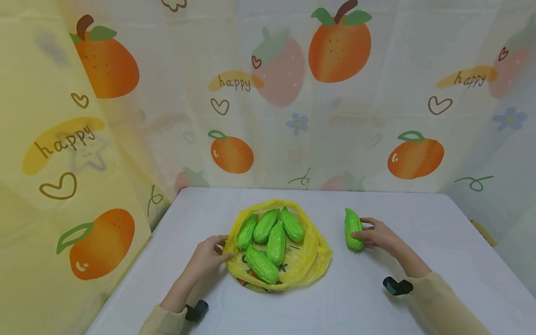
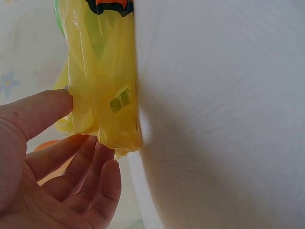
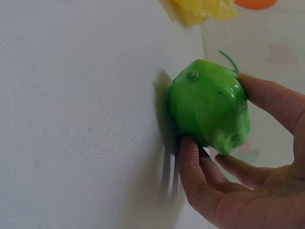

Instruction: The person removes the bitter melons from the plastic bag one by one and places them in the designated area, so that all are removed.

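A yellow plastic bag (image 1: 316,258) lies with its mouth spread wide on the table, and several glossy green bitter melons (image 1: 261,264) rest inside it. At the bag's left rim, my left hand (image 1: 208,255) holds the plastic between thumb and fingers. The left wrist view shows the bag's thin side (image 2: 107,109) hanging against those fingers. To the right of the bag, my right hand (image 1: 378,235) grips one more bitter melon (image 1: 353,228) from its right side. In the right wrist view this bitter melon (image 3: 209,105) appears end-on, with thumb and fingers on opposite sides.
A white cloth covers the table (image 1: 335,298). Behind it hangs a fruit-printed curtain (image 1: 268,139), and a yellowish one (image 1: 42,232) runs along the left. Small black devices sit on the left wrist (image 1: 197,311) and the right wrist (image 1: 398,286).
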Action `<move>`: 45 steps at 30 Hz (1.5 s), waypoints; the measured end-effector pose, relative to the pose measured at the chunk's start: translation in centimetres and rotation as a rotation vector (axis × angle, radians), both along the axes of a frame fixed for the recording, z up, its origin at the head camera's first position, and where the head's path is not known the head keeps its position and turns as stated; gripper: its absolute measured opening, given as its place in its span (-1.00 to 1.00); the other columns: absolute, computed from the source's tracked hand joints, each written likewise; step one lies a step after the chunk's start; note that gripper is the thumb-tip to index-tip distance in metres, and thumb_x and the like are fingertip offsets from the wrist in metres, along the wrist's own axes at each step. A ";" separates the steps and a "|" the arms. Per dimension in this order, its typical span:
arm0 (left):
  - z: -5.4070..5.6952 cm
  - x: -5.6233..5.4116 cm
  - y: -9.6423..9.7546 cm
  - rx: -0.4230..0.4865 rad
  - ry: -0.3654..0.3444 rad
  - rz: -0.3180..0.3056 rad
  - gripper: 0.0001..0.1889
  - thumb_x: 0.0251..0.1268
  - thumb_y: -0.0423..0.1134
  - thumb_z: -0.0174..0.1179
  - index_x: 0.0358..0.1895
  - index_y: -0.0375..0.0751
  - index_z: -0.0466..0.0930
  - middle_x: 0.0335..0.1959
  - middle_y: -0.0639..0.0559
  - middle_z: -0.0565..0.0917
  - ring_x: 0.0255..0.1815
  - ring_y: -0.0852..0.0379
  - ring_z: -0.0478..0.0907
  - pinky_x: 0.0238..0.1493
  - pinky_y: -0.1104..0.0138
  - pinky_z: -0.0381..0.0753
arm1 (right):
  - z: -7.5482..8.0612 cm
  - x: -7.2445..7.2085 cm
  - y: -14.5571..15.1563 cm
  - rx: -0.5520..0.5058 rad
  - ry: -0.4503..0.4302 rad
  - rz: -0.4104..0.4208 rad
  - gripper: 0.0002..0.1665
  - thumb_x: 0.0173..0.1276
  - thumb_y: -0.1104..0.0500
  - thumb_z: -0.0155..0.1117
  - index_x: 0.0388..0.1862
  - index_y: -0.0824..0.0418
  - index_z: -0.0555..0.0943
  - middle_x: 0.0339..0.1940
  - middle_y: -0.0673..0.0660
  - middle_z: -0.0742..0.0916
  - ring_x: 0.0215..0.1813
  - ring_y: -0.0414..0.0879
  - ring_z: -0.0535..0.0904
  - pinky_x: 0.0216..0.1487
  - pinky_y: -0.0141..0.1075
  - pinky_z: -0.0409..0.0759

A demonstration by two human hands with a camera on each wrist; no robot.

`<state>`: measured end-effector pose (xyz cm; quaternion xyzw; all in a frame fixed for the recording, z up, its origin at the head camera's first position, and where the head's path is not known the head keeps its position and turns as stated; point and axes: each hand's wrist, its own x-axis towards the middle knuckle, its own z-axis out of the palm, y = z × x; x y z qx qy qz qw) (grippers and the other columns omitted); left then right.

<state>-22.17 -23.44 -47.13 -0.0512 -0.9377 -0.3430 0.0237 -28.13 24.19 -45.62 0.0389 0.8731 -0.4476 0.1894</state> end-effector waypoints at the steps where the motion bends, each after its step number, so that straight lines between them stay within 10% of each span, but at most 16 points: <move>1: 0.0 0.0 0.0 0.002 0.000 0.000 -0.47 0.02 -0.17 0.42 0.13 -0.15 0.57 -0.19 0.04 0.65 -0.28 0.19 0.52 -0.29 0.31 0.50 | -0.1 0.0 0.0 -0.002 -0.001 -0.003 0.11 0.20 -0.14 0.35 0.46 0.39 0.01 0.32 0.53 0.32 0.20 0.23 0.46 0.09 -0.10 0.56; 45: 0.0 0.1 -0.1 0.002 -0.006 0.001 -0.45 0.02 -0.14 0.42 0.15 -0.15 0.56 -0.18 0.04 0.64 -0.26 0.17 0.53 -0.28 0.31 0.50 | -0.1 -0.1 -1.2 0.039 0.042 -0.068 0.02 0.26 -0.15 0.27 0.43 0.41 0.06 0.34 0.54 0.29 0.22 0.26 0.42 0.07 -0.10 0.56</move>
